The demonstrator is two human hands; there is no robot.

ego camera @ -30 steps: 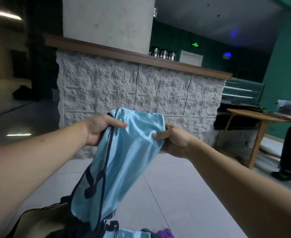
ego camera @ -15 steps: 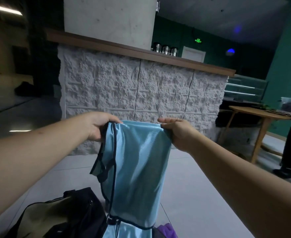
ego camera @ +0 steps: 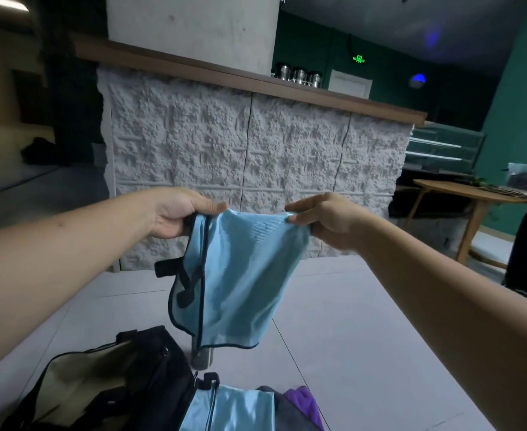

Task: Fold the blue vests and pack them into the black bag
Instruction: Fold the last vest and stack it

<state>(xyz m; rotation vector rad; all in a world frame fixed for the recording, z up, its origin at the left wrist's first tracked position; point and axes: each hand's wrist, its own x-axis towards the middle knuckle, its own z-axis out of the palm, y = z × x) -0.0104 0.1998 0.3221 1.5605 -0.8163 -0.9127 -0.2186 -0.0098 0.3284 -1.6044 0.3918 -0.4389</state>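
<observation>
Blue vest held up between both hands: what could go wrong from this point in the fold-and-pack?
1. The left hand and right hand pinch only the top corners of the blue vest, so the slippery-looking fabric might slide free and the fold open.
2. Its black straps dangle loose on the left side and could snag on the rim of the black bag during packing.

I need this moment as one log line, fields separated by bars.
step: folding | left hand: pinches vest top corner | right hand: pinches other corner | vest: hanging above floor | bag: open, below
</observation>
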